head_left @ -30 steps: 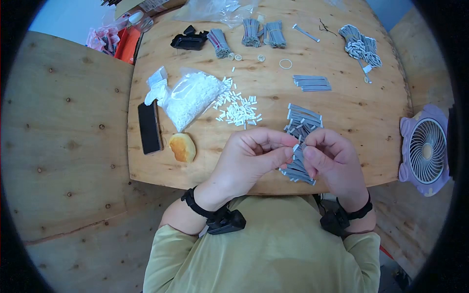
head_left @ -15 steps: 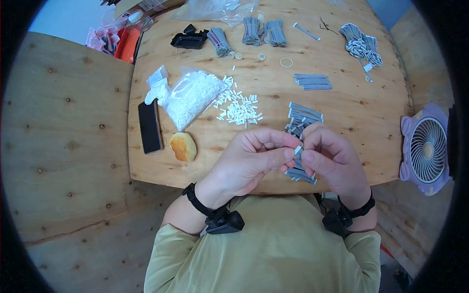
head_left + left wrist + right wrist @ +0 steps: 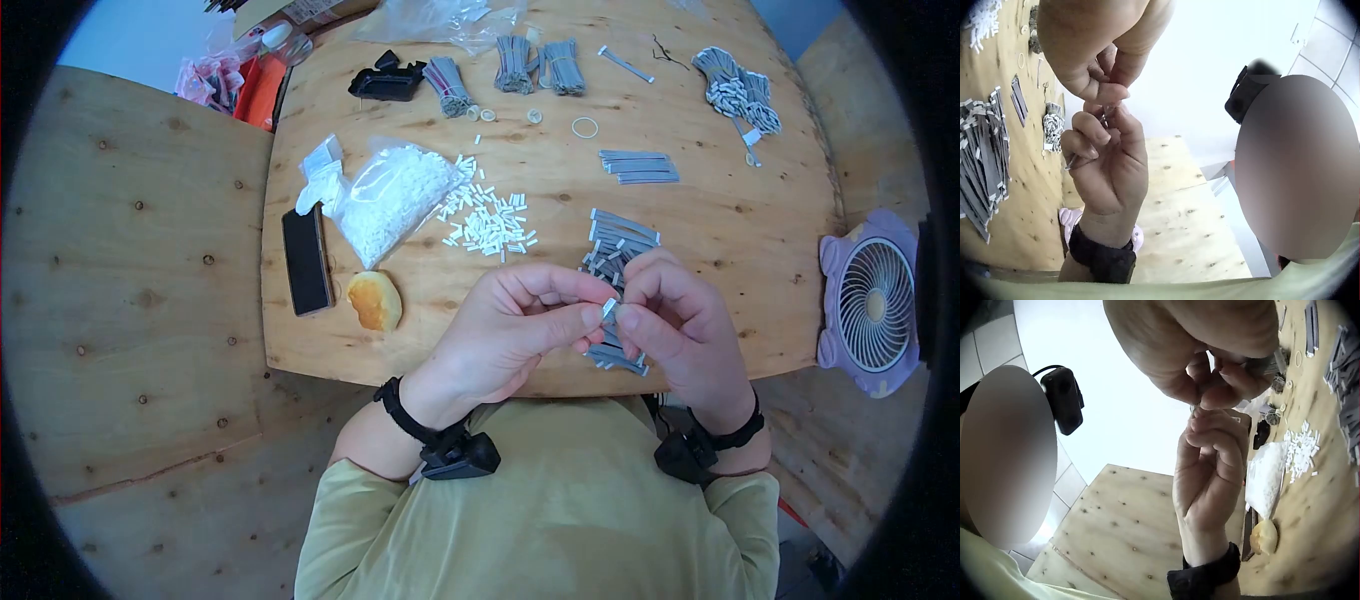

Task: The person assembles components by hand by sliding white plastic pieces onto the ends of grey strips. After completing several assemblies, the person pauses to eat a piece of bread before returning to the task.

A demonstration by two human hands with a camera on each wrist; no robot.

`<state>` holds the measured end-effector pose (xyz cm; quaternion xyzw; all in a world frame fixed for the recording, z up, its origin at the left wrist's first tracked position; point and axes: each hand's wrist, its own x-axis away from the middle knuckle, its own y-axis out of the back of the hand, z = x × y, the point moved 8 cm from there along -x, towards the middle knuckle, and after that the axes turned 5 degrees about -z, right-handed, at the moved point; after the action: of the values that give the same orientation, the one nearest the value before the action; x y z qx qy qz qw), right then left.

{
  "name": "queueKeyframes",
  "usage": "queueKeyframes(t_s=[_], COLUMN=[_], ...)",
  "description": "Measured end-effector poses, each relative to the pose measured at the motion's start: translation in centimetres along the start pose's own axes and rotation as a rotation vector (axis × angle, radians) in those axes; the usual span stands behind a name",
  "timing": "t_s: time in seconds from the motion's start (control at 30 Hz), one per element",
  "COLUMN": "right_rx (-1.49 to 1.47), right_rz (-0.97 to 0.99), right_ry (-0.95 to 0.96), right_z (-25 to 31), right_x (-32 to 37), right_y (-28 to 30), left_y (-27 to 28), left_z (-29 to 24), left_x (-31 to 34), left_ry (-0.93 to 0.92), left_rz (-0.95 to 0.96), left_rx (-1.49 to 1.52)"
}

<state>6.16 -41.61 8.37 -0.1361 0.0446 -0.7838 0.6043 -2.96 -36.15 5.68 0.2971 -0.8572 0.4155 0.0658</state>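
Both hands meet above the near edge of the round wooden table (image 3: pixel 700 220). My left hand (image 3: pixel 520 325) pinches a small white connector (image 3: pixel 608 305) between thumb and forefinger. My right hand (image 3: pixel 675 320) pinches a short grey ribbon cable (image 3: pixel 1266 362) and holds its end against that connector. In the left wrist view the right hand (image 3: pixel 1107 165) has its fingers curled, thumb tip against the left hand's fingertips. Beneath the hands lies a loose pile of grey ribbon cables (image 3: pixel 615 250). Loose white connectors (image 3: pixel 487 222) are scattered on the table in front of the left hand.
A clear bag of white connectors (image 3: pixel 385 195), a black phone (image 3: pixel 305 260) and a bread roll (image 3: pixel 374 300) lie at the left. Bundled grey cables (image 3: pixel 540 65), a black tool (image 3: pixel 385 80), a rubber band (image 3: pixel 584 127) sit at the back. A purple fan (image 3: pixel 870 305) stands right.
The hands have drawn slightly closer together and a little toward me, still pinching the connector and cable. Nothing else on the table has moved.
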Motion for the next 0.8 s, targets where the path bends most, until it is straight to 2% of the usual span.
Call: queueKeyframes(t_s=[0.27,0.47,0.8], right_rx=[-0.015,-0.034,0.008], right_rz=[0.018,0.004,0.021], right_ry=[-0.007,-0.043,0.009], right_z=[-0.04,-0.49,-0.45], right_x=[-0.05,-0.07,-0.06], right_y=[0.08,0.2,0.22], left_y=[-0.12,0.07,0.07], left_z=[-0.01,-0.42,-0.52], left_x=[0.07,-0.03,0.02], left_ry=[-0.006,-0.084,-0.086], left_rz=[-0.012,-0.027,-0.017], left_rx=[-0.023,-0.118,-0.192])
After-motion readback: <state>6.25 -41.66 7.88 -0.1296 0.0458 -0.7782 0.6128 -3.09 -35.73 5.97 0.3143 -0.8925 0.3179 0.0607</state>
